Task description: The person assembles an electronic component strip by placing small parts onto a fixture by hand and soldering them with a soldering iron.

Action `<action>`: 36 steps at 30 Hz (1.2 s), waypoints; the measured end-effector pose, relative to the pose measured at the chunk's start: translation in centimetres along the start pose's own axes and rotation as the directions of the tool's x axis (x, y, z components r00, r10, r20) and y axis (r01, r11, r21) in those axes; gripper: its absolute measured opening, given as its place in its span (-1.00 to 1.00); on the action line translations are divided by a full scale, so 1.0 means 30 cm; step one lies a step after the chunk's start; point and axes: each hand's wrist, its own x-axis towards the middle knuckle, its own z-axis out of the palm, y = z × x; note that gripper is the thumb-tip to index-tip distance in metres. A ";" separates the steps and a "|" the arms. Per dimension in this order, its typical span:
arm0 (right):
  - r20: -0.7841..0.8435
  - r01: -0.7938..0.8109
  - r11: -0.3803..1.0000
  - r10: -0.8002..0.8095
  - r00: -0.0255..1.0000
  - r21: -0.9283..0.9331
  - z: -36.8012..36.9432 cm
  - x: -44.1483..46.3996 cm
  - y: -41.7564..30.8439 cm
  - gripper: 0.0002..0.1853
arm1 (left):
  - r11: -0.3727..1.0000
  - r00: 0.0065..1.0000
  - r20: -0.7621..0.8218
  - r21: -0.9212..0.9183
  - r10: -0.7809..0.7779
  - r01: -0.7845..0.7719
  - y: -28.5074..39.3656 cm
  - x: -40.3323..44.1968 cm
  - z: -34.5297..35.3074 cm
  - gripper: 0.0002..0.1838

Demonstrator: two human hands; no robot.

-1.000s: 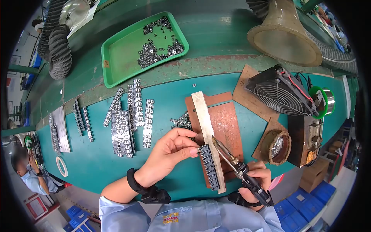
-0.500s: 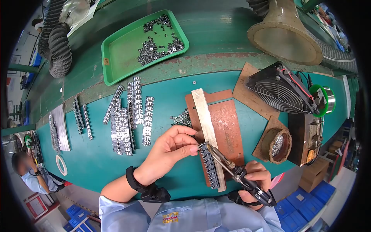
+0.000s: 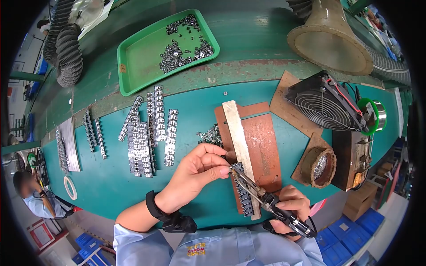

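Observation:
My left hand (image 3: 202,168) is pinched at the top end of a dark strip of small boards (image 3: 244,195); what lies between its fingertips is too small to make out. The strip lies along a pale bar (image 3: 240,142) on a reddish-brown board (image 3: 264,150). Wrapped round a black-handled soldering iron (image 3: 270,201) is my right hand (image 3: 293,206). The iron's tip touches or nearly touches the strip's top end, beside my left fingertips. Small metal parts (image 3: 212,135) lie in a pile behind my left hand.
Board strips (image 3: 141,146) lie on the left. Behind them is a green tray (image 3: 137,66) of small parts. To the right are a fan (image 3: 321,106), a solder spool (image 3: 379,117) and a round pot (image 3: 330,170). A seated person (image 3: 42,204) is at far left.
The iron's tip has moved left and slightly down from the pale bar to the strip's top end, my right hand tilting with it. My left hand has stayed nearly still.

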 end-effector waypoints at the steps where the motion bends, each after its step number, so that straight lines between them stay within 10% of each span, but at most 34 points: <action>1: -0.001 0.000 1.000 0.000 1.000 -0.002 0.000 0.000 0.000 -0.59 | 1.000 1.000 0.000 0.000 0.000 0.000 -0.001 0.000 0.000 -0.71; 36: -0.057 -0.009 0.999 0.011 0.998 0.043 0.005 -0.008 0.002 -0.62 | 1.000 1.000 -0.008 0.010 0.022 -0.022 -0.012 -0.006 0.004 -0.77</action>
